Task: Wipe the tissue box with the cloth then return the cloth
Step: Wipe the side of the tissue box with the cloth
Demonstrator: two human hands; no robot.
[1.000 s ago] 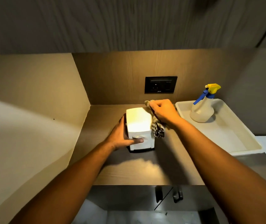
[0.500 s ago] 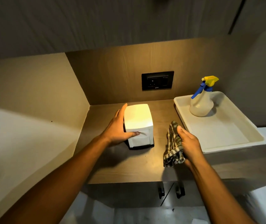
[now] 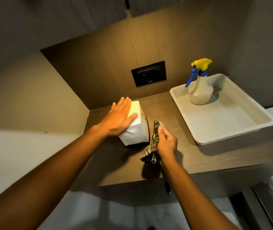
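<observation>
A white tissue box stands on the wooden counter near the back left corner. My left hand lies flat on the box's top and left side, fingers stretched out and together, thumb on the top. My right hand is just right of the box, closed around a checked cloth. The cloth hangs bunched from that hand, its upper end close to the box's right side and its lower end near the counter.
A white tray sits on the right of the counter with a spray bottle standing in its back corner. A black wall socket is on the back panel. A wall closes the left side; cabinets hang overhead.
My right hand has brought the cloth from lower down back up beside the box's right side. My left hand has shifted from gripping the box's left side to lying flat on top.
</observation>
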